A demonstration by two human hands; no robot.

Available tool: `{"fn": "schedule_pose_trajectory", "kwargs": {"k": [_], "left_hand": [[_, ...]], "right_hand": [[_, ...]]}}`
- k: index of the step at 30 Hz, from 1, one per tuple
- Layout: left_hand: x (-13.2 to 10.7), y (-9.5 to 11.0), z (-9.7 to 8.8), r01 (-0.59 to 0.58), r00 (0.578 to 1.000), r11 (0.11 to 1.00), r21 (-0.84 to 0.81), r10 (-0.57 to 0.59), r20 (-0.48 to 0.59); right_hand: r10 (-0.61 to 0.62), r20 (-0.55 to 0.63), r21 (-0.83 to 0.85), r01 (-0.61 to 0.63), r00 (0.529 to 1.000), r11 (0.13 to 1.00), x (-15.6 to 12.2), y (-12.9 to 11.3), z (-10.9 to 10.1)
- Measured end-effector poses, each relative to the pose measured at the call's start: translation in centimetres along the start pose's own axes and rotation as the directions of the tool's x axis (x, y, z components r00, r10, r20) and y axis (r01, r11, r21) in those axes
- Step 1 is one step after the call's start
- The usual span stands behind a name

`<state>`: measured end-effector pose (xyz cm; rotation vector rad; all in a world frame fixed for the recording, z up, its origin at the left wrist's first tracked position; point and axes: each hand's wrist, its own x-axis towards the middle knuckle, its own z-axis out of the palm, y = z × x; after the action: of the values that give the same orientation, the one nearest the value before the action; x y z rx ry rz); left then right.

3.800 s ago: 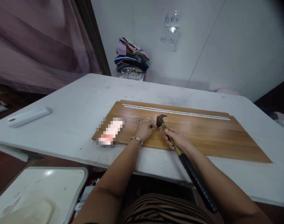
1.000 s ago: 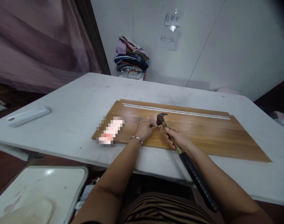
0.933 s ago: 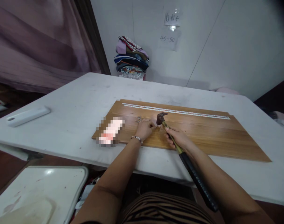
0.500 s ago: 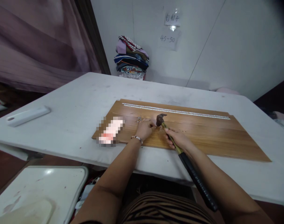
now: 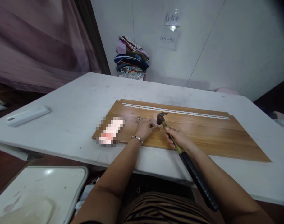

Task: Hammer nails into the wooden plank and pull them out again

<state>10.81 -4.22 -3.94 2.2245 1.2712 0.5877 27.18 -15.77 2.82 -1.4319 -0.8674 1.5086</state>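
Observation:
A brown wooden board (image 5: 216, 140) lies flat on the white table. My left hand (image 5: 145, 129), with a bracelet at the wrist, rests on it with thumb and forefinger pinched round a nail, barely visible at the fingertips. My right hand (image 5: 178, 137) is wrapped round the wooden shaft of a claw hammer (image 5: 161, 118), well up toward the head. The hammer's black grip stretches back under my right forearm. Its rusty head hovers just right of my left fingertips, above the board. Several loose nails (image 5: 139, 119) lie in a small pile beyond my left hand.
Two pale strips with markings (image 5: 174, 110) run along the board's far side. A blurred-out object (image 5: 110, 130) lies on its left end. A white handled object (image 5: 27, 115) is on the table at left. Folded clothes (image 5: 132, 59) are stacked behind; a white stool (image 5: 44, 186) stands lower left.
The hammer head has lifted very slightly, with my right hand still round the shaft. My left hand stays in the same place, fingers pinched.

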Motion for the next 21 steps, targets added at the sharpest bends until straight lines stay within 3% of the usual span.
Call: {"fn": "schedule_pose_trajectory", "kwargs": {"k": [21], "left_hand": [[0.05,-0.08,-0.02,-0.013,1.000,1.000,0.005,0.013,0.000]], "right_hand": [[0.012,0.007,-0.006,-0.012,1.000,1.000,0.08,0.36,0.02]]}}
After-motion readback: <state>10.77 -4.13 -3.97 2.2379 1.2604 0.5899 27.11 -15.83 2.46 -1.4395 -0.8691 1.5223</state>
